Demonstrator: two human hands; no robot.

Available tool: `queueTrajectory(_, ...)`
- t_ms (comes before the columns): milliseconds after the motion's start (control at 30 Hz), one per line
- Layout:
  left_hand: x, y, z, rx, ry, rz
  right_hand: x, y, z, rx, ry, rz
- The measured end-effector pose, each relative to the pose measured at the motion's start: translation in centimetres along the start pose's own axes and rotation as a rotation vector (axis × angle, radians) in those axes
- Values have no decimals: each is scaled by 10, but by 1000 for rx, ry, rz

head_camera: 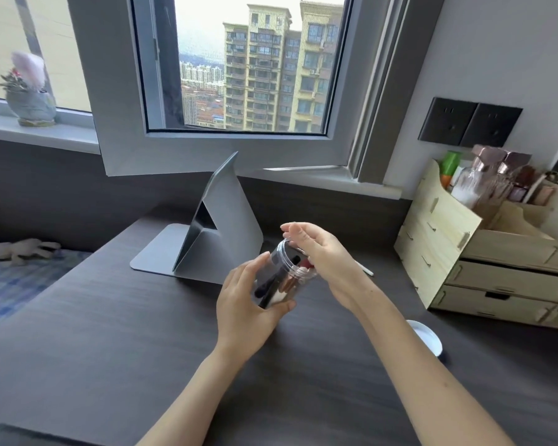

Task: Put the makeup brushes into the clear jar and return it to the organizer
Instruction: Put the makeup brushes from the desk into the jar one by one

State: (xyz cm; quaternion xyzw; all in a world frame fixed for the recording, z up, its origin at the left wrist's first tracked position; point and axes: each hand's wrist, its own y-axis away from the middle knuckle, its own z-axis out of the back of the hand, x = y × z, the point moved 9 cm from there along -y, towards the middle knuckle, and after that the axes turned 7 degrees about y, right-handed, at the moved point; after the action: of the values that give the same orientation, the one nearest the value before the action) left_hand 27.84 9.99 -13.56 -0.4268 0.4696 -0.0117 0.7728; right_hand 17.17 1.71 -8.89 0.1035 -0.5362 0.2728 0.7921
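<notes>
My left hand (247, 302) grips the clear jar (284, 272) from below and holds it tilted above the dark desk, its open mouth pointing up and to the right. Several makeup brushes (279, 283) with black and rose handles lie inside it. My right hand (316, 249) hovers at the jar's mouth with its fingers spread, touching the rim and the brush ends. One white-handled brush (366, 269) lies on the desk just behind my right wrist. The wooden organizer (484, 249) stands at the right edge of the desk.
A white round lid (427, 338) lies on the desk near my right forearm. A grey folding mirror stand (207, 233) sits behind the jar. The organizer's top holds several bottles (484, 181). A bed lies to the left, a window behind.
</notes>
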Motion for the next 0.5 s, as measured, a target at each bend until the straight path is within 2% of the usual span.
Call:
queueTrajectory(67,2,-1,5,-41,-1,12,-7,-1,14,-91,-108,20)
queueTrajectory(133,5,-3,10,-81,-1,24,-30,-5,46,-329,-135,-13)
queueTrajectory(200,7,-4,14,-113,-1,40,-63,-8,84,-587,144,-111)
queueTrajectory(233,8,-4,15,-126,-1,47,-76,-11,96,-636,350,-160)
queueTrajectory(267,9,-5,16,-134,0,53,-87,-18,101,-610,541,-200)
queueTrajectory(367,10,-5,16,-140,3,53,-115,-48,93,-340,952,-263)
queueTrajectory(500,8,-3,16,-146,-23,22,-127,-76,89,-191,1227,-294)
